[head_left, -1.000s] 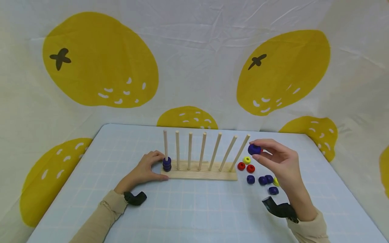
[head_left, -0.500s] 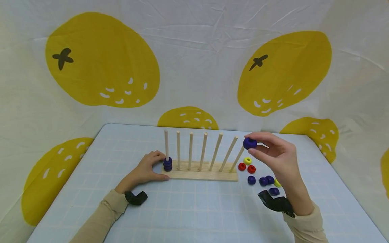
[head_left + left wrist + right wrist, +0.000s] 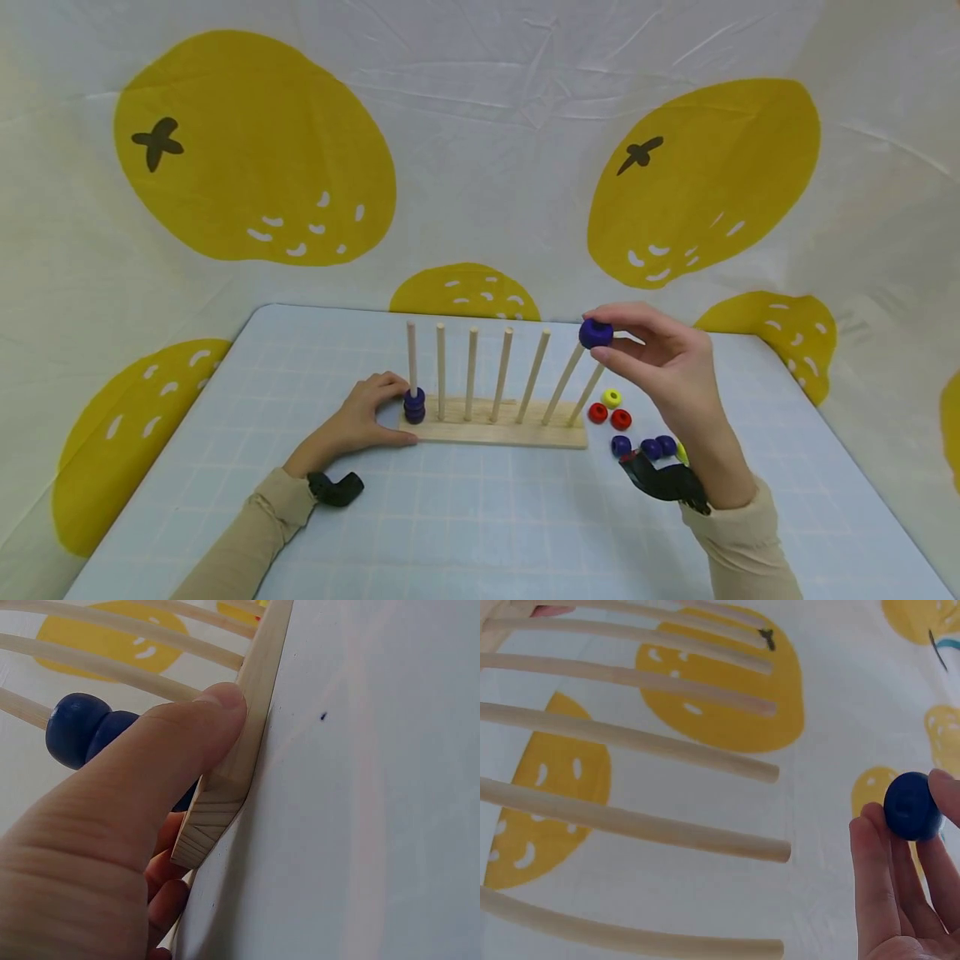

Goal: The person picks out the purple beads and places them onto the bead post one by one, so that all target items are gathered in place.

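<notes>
My right hand [image 3: 671, 358] pinches a dark blue bead [image 3: 596, 334] between thumb and fingertips, up by the top of the second peg from the right. In the right wrist view this bead [image 3: 911, 806] is apart from the peg tips, its flat face showing. My left hand [image 3: 363, 417] grips the left end of a wooden peg stand [image 3: 487, 432], thumb on the front edge and fingers behind. Several upright pegs rise from the stand. Stacked blue beads [image 3: 414, 406] sit low on the leftmost peg; two blue beads [image 3: 75, 729] show behind my thumb in the left wrist view.
Right of the stand lie two red beads [image 3: 620, 419], a yellow bead [image 3: 612, 398] and several blue beads [image 3: 665, 446]. My right wrist and its black camera mount [image 3: 663, 481] partly hide another yellow bead [image 3: 682, 453]. A pale cloth [image 3: 450, 525] covers the table.
My right hand has moved left and up with the blue bead, from beyond the rightmost peg to the second peg from the right. The left hand stays on the stand.
</notes>
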`<state>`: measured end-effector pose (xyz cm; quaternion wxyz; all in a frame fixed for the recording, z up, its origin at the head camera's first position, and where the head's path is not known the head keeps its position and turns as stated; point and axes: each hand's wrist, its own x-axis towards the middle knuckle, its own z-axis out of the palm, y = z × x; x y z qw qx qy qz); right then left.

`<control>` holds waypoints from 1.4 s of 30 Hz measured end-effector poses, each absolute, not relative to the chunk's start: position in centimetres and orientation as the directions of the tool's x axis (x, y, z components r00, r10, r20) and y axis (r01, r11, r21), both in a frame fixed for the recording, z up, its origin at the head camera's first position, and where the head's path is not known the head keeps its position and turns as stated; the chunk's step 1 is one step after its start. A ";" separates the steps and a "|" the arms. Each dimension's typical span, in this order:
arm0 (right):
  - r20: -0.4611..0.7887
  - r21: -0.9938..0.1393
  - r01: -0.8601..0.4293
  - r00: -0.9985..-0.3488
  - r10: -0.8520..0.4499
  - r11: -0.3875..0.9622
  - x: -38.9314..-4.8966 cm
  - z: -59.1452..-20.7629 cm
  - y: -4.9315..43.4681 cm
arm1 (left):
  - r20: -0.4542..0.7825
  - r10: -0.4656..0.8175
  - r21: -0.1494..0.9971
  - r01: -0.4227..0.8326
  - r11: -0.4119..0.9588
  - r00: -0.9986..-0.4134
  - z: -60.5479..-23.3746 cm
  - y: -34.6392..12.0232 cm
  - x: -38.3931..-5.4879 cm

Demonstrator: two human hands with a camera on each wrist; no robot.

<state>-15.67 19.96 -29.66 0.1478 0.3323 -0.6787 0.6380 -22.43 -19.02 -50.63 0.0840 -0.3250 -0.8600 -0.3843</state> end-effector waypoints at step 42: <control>0.517 -0.827 -0.558 -0.709 -0.480 -0.069 -20.8 -25.6 11.1 | 0.360 0.499 0.623 0.601 0.500 -0.788 -50.5 -19.1 -22.4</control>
